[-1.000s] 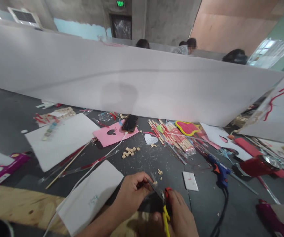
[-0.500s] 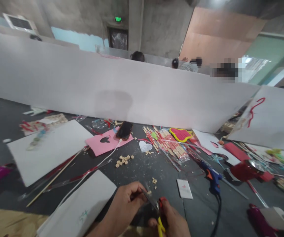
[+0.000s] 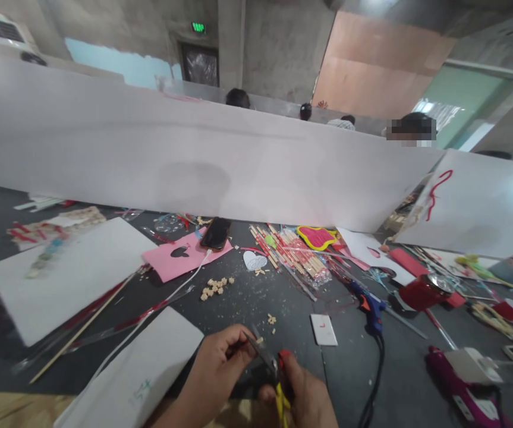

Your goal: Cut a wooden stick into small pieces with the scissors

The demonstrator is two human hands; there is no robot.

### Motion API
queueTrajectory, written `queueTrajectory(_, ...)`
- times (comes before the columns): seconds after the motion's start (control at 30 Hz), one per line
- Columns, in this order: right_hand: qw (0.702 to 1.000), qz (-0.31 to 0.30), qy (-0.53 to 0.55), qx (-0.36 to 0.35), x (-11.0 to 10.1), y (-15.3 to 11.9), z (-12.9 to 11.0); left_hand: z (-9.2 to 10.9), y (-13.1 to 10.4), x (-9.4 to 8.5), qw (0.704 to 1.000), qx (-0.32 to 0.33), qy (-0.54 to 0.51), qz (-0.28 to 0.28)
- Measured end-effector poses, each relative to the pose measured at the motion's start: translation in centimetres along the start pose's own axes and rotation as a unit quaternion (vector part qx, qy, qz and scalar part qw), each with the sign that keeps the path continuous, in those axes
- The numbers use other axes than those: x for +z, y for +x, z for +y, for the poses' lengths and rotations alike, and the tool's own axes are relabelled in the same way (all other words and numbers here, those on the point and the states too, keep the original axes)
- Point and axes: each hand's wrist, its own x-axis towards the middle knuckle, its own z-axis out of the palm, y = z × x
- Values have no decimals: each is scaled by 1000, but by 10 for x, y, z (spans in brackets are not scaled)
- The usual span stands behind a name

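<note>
My right hand (image 3: pixel 305 389) is closed round the handles of a pair of scissors (image 3: pixel 266 356) with red and yellow grips. Its metal blades point up and to the left, towards my left hand (image 3: pixel 220 359). That hand pinches a thin pale wooden stick between thumb and fingers, and the stick's short end (image 3: pixel 260 341) shows at the blades. Most of the stick is hidden by the fingers. Just beyond the blades lie a few cut wooden bits (image 3: pixel 271 320). Farther off is a larger pile of small wooden pieces (image 3: pixel 216 288), near a white paper heart (image 3: pixel 255 261).
A blue glue gun (image 3: pixel 372 309) lies on the right, with its cable running forward. Close by are a white card (image 3: pixel 324 330) and a red can (image 3: pixel 423 291). Wrapped chopsticks (image 3: pixel 305 258) and a phone (image 3: pixel 216 233) lie before the white partition (image 3: pixel 260 172). White paper (image 3: pixel 167 351) lies left.
The view has turned a little to the right, so the table things sit farther left. Both hands keep nearly the same pose, with the scissors still at the stick.
</note>
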Motion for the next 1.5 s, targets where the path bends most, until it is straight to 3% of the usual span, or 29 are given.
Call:
queueTrajectory(0.17, 1000, -7, -3, 15, -4, -4, -8, -2, -1, -1, 1000, 2, -11, -24)
queueTrajectory(0.4, 998, 30, -17, -54, -16, -1, -14, 6, -3, 0, 993, 66, 95, 33)
queueTrajectory(0.53, 995, 53, -40, -71, -17, 2, -16, 2, -4, 2, 976, 113, 178, 59)
queueTrajectory(0.73, 996, 41, -54, -61, -11, 3, -12, -9, -2, 5, 932, 185, 301, 78)
queueTrajectory(1.0, 999, -24, -25, -23, -10, 6, -11, -8, -2, 0, 959, 187, 203, 64)
queueTrajectory(1.2, 999, -44, -19, 10, -3, 11, -9, -4, 1, -6, 977, 113, 162, 78)
queueTrajectory(1.33, 998, -43, -20, 30, 4, 12, -5, -2, 3, -8, 979, 102, 167, 60)
queueTrajectory(1.5, 997, -63, -12, 53, -4, 12, -12, -7, 5, -7, 976, 116, 177, 42)
